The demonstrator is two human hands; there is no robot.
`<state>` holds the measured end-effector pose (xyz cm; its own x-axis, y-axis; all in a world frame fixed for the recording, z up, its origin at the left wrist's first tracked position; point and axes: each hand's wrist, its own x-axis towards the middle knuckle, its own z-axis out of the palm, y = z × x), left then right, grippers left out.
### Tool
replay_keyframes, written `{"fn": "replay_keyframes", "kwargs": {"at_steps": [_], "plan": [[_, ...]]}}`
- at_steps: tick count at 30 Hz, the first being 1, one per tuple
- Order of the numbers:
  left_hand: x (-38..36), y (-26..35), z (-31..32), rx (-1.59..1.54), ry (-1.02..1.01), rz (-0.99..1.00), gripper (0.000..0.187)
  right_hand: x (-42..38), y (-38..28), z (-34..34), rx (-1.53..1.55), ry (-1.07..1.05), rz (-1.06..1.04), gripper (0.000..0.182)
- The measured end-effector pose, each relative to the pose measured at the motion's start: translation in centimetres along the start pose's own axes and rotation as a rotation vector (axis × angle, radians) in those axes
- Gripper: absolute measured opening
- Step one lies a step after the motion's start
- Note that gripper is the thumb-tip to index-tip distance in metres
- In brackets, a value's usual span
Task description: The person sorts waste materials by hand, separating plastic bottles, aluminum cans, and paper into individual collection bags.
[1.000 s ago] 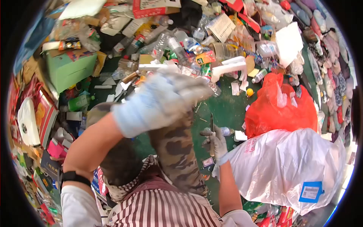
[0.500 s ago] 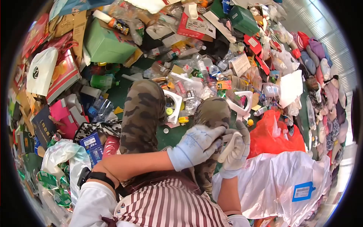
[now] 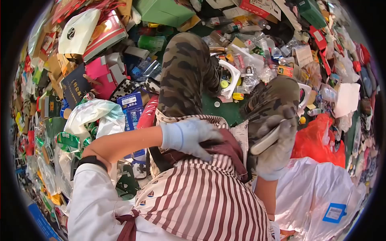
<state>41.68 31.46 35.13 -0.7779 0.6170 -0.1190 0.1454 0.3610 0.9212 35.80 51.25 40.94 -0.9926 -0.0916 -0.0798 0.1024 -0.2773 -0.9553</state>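
My left hand (image 3: 191,138), in a light blue and grey glove, is over the striped apron (image 3: 201,188) at my lap. Its fingers are apart and partly smeared by motion, and I see nothing in them. Above my camouflage-covered knee, my right hand (image 3: 277,154) wears a greyish glove and is closed around a pale, long, narrow object (image 3: 265,142) with rounded ends. What kind of thing it is I cannot make out. A red plastic bag (image 3: 317,142) lies just to the right of this hand, and a large white bag (image 3: 313,193) is below it.
Piled waste surrounds me. Plastic bottles (image 3: 263,46) and white plastic frames (image 3: 230,80) lie beyond my knees. On the left are a pink box (image 3: 98,76), a blue packet (image 3: 132,108), a clear plastic bag (image 3: 98,114) and a green box (image 3: 165,11).
My left hand has left the pale object and moved down and left to my apron. The right hand still holds the object. The view has tilted down and shifted left.
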Motion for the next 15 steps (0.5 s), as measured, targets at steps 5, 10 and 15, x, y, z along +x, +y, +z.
{"fn": "replay_keyframes", "kwargs": {"at_steps": [5, 10, 15], "plan": [[-1.0, 0.3, 1.6, 0.713, 0.158, -0.035, 0.025, -3.4, 0.9, 0.0, 0.162, -0.499, 0.136, 0.034], [-0.3, 2.0, 0.8, 0.798, 0.394, -0.074, 0.016, -3.0, 2.5, -0.3, -0.735, -1.109, -0.501, 0.035], [1.5, 3.4, 0.2, 0.823, 0.366, 0.025, 0.013, -3.7, 1.9, -2.3, -1.181, -0.944, -0.605, 0.025]]}}
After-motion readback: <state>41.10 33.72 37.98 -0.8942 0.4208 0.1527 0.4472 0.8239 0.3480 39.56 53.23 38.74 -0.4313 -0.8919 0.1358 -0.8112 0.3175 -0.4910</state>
